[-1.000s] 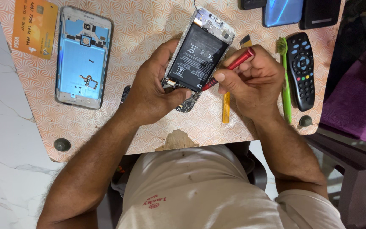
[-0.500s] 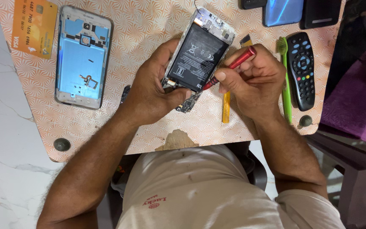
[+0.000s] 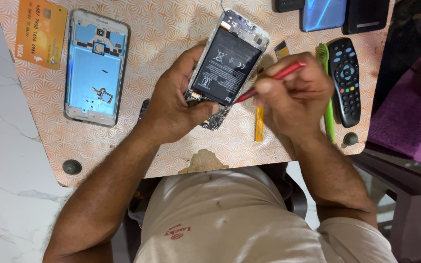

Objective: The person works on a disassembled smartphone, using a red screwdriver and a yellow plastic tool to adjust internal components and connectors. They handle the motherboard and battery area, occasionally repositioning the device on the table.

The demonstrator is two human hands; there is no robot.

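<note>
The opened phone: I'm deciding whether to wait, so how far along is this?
Done: the back cover is off, lying apart on the table. In hand: left hand grips the opened phone, right hand works a red tool at its edge. Left: the battery remains seated.

There is a single view, from a camera worn on the person's head, looking almost straight down over the chest and forearms onto the surface. The person's own body fills the bottom of the picture, so the far side of the surface lies along the top edge, which cuts off the things lying there. The camera sits close: the two hands, left and right, meet near the middle of the frame and are large in it. At the left the view takes in pale marble floor, at the right a dark edge of furniture. No second view shares the scene.
</note>
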